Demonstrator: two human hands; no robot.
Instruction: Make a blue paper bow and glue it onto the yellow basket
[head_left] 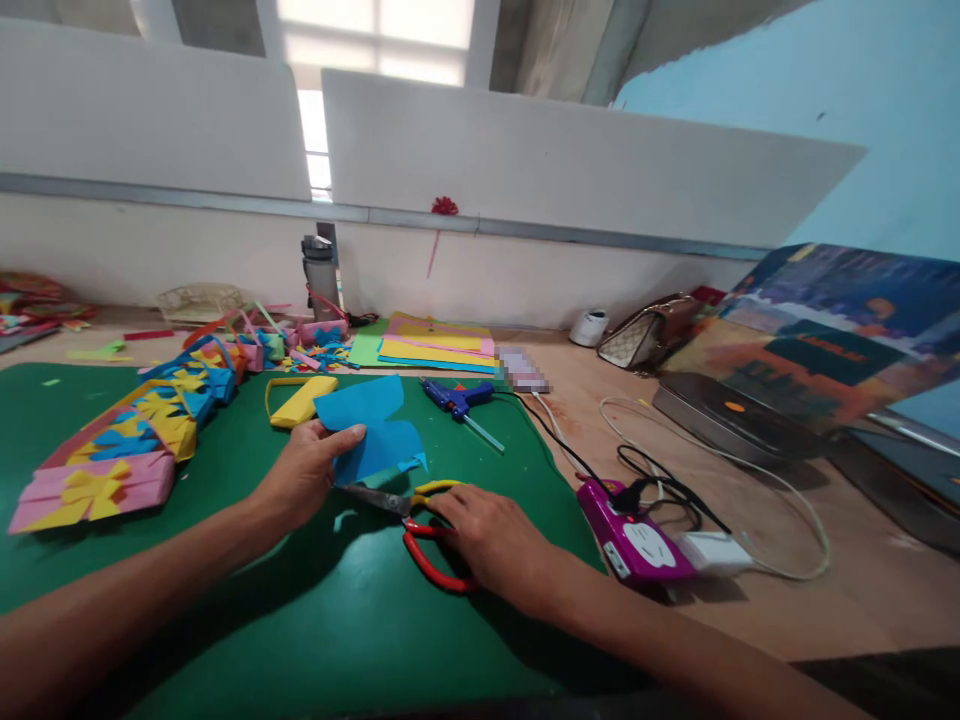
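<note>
My left hand point(309, 462) pinches a sheet of blue paper point(373, 447) at its left edge, thumb on top. The paper is notched and shows several lobes, with a small cut strip at its lower right. My right hand point(484, 525) is closed on scissors point(405, 510) with one yellow and one red handle. Their blades point left, just below the paper; whether they touch it I cannot tell. Behind the paper, a small yellow paper basket point(304, 402) with a handle lies on the green mat point(300, 620). A blue glue gun point(457, 398) rests beyond the scissors.
Paper baskets with bows point(94, 495) line the mat's left side. Coloured paper sheets point(435, 343), paper scraps point(330, 355) and a grey bottle point(321, 278) stand at the back. A purple power strip point(634, 535) with cables, a dark case point(727, 410) and a handbag point(645, 335) are rightward.
</note>
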